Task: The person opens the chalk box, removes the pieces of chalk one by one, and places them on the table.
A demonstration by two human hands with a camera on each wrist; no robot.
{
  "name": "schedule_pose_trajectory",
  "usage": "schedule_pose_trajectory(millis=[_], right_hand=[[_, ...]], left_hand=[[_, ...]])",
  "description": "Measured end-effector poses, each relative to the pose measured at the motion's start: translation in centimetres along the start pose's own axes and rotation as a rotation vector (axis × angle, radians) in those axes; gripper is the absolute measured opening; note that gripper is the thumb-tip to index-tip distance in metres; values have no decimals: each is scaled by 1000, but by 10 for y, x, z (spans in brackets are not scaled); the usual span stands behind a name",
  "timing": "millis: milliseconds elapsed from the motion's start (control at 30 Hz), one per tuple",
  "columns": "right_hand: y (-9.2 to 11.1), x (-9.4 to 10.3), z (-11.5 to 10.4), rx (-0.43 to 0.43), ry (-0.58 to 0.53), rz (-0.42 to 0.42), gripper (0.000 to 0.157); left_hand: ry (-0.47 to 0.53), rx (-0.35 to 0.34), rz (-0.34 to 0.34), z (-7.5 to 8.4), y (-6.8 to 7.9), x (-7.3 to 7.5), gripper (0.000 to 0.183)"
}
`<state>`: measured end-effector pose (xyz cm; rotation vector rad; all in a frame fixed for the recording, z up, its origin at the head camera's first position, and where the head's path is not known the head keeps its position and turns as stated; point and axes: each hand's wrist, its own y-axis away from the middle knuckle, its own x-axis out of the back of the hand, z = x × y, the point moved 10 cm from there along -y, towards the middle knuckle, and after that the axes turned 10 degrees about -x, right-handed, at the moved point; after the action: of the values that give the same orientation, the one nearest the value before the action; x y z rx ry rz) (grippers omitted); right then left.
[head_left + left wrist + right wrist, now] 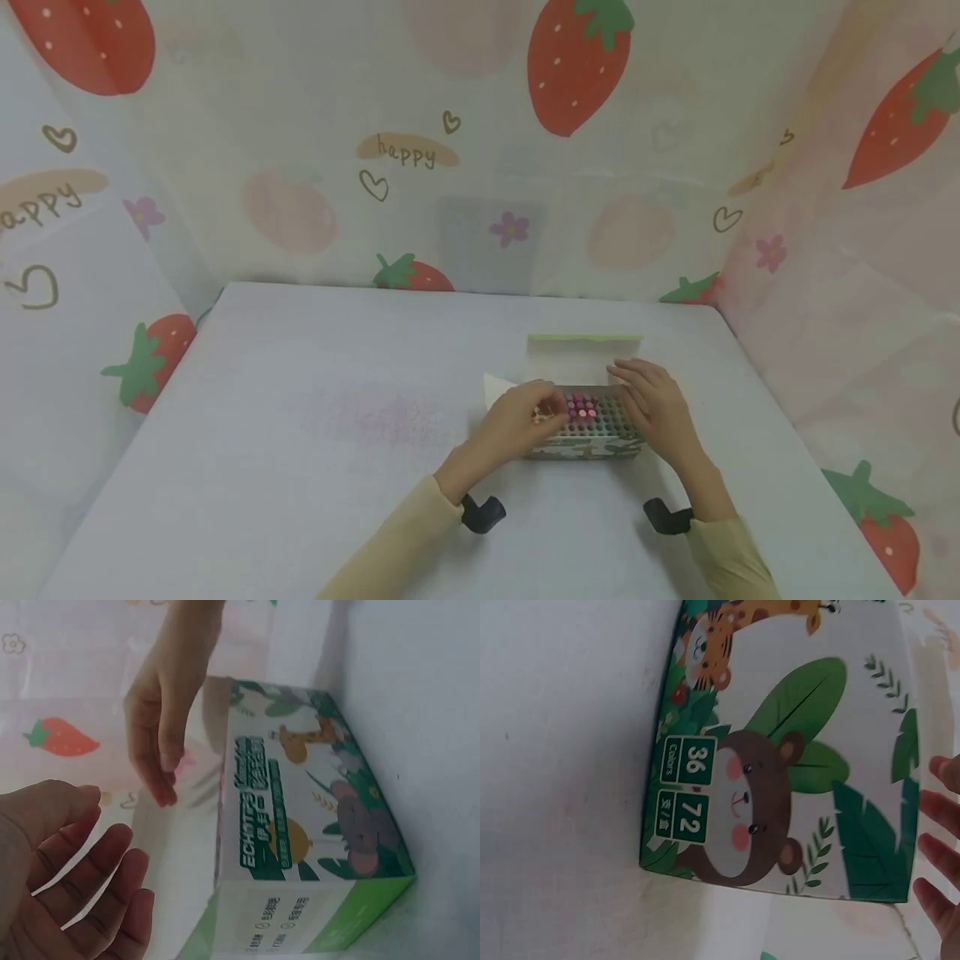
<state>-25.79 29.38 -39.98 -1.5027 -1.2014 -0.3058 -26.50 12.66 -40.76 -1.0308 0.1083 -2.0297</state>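
An animal-printed cardboard box (585,448) stands on the table with its lid (585,354) raised at the back. Inside, rows of round-ended coloured sticks (583,412) show, several of them pink and purple; their kind is not clear. My left hand (525,414) hovers over the box's left end, fingers loosely bent. In the left wrist view, nothing shows between the fingers of my left hand (82,877). My right hand (660,410) is at the box's right end with relaxed fingers. The right wrist view catches only the fingertips of my right hand (941,840) near the box's upper edge.
A white flap (497,388) sticks out on the box's left. Faint purple smudges (382,417) mark the white table (262,500). Strawberry-printed sheets (337,83) wall the table at the back and sides. A dark wrist mount (483,514) hangs below the left wrist.
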Motion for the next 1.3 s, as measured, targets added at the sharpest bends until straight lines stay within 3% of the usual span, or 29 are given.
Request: schedule_pose_trajectory(millis=[267,733,1300], right_hand=[[4,-18,13,-68,32,-79,31],[13,-37,27,-169,-30,-188,32],[15,-44,31,-200,3,-211,33]], left_hand=[[-118,-29,11,-14,-14,-3,12],[-227,23,24,-36,-19,-12,12],[-389,-17,-21,-33,-34,-25,16]])
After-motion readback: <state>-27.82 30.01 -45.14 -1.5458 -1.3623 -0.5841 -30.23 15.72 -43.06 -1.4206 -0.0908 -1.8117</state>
